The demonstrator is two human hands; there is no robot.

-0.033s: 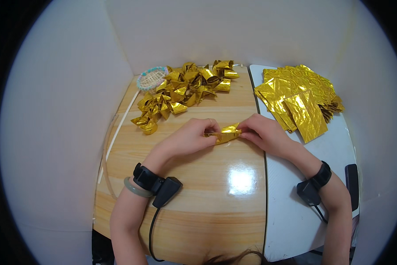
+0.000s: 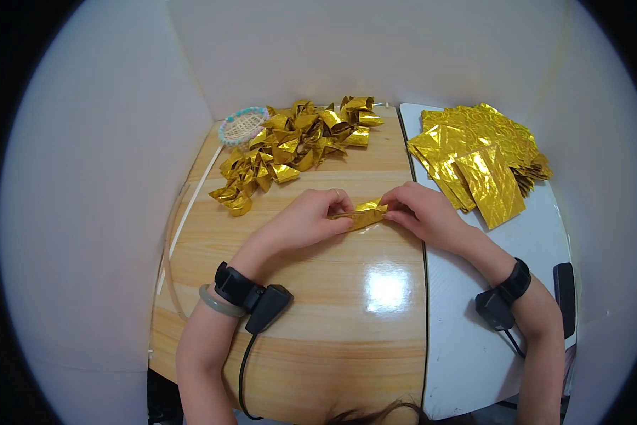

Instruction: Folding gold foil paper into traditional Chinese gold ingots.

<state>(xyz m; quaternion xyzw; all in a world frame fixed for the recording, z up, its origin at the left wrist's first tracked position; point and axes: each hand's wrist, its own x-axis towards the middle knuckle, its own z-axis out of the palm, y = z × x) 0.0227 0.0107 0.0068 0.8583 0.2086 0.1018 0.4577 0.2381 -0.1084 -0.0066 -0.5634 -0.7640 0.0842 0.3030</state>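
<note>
A partly folded piece of gold foil paper (image 2: pixel 365 217) is stretched between my two hands, just above the wooden tabletop. Its left end is pinched between the thumb and fingers of my left hand (image 2: pixel 323 214). My right hand (image 2: pixel 419 212) grips the opposite end with thumb and fingertips, above the seam of the two table surfaces. Beyond my left hand lies a heap of folded gold foil paper shapes (image 2: pixel 305 138) with curled, pointed ends. Past my right hand, a spread stack of flat gold foil sheets (image 2: pixel 493 185) rests on the white surface.
A small woven dish (image 2: pixel 242 127) with a pastel rim touches the heap's far left. A dark flat oblong object (image 2: pixel 564 297) lies at the white board's (image 2: pixel 467 340) right edge. Pale walls (image 2: pixel 375 57) enclose the table. Black devices (image 2: pixel 269 306) with cables are strapped to both wrists.
My fingertips have shifted slightly on the foil paper, and its near edge now shows a little more between them. Both arms and the piles stay in place.
</note>
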